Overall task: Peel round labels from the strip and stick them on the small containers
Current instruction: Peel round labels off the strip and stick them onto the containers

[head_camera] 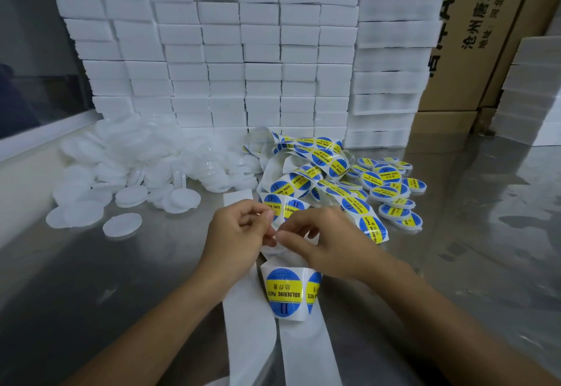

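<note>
While pinched at its edge between both hands, strip (283, 282) mid-peel above tabletop (455, 264).
Left hand (239, 231) and right hand (321, 243): fingers (280, 237) curled, nipping backing and label edge. Thin, floppy, feather-light paper, sticky underneath, likely to curl or fold on itself; best lifted by the rim of a label (283, 290). Unlabelled white containers (130, 173) heaped left, contents unseen; labelled ones (391, 185) piled right.
</note>
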`<state>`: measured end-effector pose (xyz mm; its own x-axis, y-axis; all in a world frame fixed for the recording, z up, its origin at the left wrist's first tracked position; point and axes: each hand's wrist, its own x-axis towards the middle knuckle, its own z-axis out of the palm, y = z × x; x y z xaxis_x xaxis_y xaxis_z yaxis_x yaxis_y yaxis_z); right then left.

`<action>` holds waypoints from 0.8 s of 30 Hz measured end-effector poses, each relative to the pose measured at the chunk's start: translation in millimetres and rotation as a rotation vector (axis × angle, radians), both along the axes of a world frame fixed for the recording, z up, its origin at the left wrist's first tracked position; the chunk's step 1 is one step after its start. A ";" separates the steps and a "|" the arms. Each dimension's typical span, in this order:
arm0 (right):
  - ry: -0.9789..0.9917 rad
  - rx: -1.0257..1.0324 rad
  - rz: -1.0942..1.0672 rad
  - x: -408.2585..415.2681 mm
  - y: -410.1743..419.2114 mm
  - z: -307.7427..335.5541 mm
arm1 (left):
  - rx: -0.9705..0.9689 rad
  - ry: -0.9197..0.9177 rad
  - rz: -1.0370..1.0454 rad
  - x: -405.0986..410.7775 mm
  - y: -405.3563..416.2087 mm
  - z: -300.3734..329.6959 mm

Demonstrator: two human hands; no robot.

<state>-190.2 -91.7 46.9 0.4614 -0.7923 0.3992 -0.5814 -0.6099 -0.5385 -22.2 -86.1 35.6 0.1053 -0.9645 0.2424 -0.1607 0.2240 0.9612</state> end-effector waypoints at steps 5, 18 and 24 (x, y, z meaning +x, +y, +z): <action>-0.090 0.156 0.081 -6.4 5.7 16.6 | 0.013 -0.038 0.058 7.3 -5.4 -3.2; 0.154 0.157 -0.075 -1.7 -3.0 -4.5 | 0.039 -0.697 0.501 29.7 -19.6 -13.4; 0.165 0.183 -0.092 -3.4 -7.9 -11.5 | 0.163 -0.413 0.473 41.7 -25.2 -7.6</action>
